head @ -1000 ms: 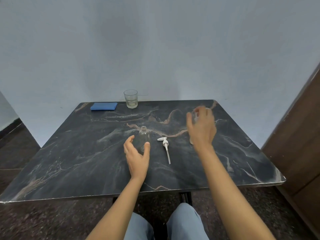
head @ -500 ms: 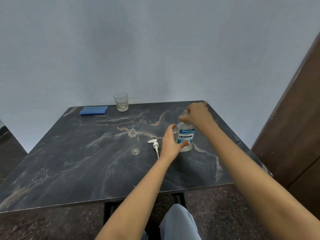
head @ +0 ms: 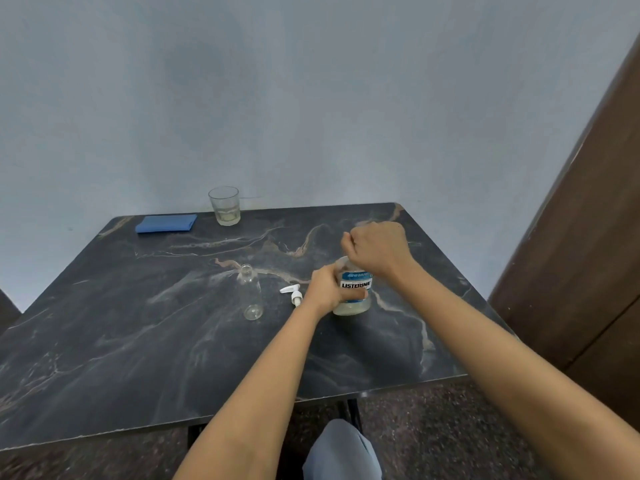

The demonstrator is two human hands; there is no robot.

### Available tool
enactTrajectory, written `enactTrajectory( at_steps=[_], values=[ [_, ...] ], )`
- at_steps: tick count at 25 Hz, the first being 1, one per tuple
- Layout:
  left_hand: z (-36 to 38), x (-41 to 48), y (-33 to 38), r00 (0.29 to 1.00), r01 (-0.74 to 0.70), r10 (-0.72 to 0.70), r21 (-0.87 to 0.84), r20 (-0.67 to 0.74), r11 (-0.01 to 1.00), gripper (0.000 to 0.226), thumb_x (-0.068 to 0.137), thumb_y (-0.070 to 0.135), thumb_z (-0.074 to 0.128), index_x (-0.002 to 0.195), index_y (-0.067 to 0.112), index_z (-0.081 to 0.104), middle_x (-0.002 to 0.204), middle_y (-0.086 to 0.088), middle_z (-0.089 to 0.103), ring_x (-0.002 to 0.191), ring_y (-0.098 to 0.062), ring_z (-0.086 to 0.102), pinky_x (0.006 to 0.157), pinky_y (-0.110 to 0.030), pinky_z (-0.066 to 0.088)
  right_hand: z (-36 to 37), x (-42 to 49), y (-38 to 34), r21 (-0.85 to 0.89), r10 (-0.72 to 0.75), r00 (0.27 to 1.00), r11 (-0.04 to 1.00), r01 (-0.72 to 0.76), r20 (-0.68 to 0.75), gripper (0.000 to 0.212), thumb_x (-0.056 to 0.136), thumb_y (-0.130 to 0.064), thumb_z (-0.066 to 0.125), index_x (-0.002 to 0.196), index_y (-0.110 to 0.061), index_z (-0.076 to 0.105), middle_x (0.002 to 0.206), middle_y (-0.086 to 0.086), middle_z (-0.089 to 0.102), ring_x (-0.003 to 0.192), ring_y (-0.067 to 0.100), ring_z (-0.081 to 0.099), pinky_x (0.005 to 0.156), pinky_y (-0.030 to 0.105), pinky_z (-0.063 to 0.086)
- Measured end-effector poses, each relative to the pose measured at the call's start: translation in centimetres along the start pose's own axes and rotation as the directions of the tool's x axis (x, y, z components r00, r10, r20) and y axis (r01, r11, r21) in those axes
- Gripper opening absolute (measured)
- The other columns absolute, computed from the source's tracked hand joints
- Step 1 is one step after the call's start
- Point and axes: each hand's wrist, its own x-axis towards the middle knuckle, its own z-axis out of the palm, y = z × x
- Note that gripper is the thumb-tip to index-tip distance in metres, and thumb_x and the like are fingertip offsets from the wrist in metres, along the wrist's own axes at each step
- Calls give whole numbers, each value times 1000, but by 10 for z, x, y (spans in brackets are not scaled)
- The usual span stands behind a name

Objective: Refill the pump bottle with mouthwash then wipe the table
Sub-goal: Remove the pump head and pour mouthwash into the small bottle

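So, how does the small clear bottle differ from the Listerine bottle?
The small clear bottle is slim and unlabelled; the Listerine bottle is wider, with a blue label. The small clear bottle stands untouched; the left hand grips the Listerine bottle, the right hand its top. Both stand upright.

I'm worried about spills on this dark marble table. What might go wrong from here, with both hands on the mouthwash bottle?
1. The left hand grips the clear Listerine mouthwash bottle while the right hand curls round its top; squeezing could slosh liquid out once it opens.
2. The small clear pump bottle stands open with a narrow neck, so pouring may miss.
3. The white plastic pump head lies beside the left wrist and could get knocked.
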Motion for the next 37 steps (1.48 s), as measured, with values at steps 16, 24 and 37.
enactTrajectory(
  at_steps=[16,24,37],
  values=[
    [17,-9,-3,985,77,-37,237,-170,968,32,69,22,76,97,10,66,86,0,69,85,-21,65,72,-28,45,-1,-1,-36,-150,269,960,955,-254,83,44,99,-22,36,60,-14,54,52,-1,36,47,14,35,48,20,14],
    [5,-3,-10,999,34,-33,40,-25,999,30,68,21,82,96,19,71,84,13,72,83,-2,67,85,-27,52,1,11,9,72,-234,972,970,232,20,48,79,-41,3,45,-16,25,40,-6,25,38,15,24,51,29,29],
    [3,-7,-6,998,30,-28,-26,55,999,28,73,6,80,94,19,68,84,13,70,78,4,65,78,-16,48,-27,7,41,484,-589,788,751,449,182,41,82,-28,46,122,-22,50,113,-2,56,100,12,47,88,27,39]
  ],
)
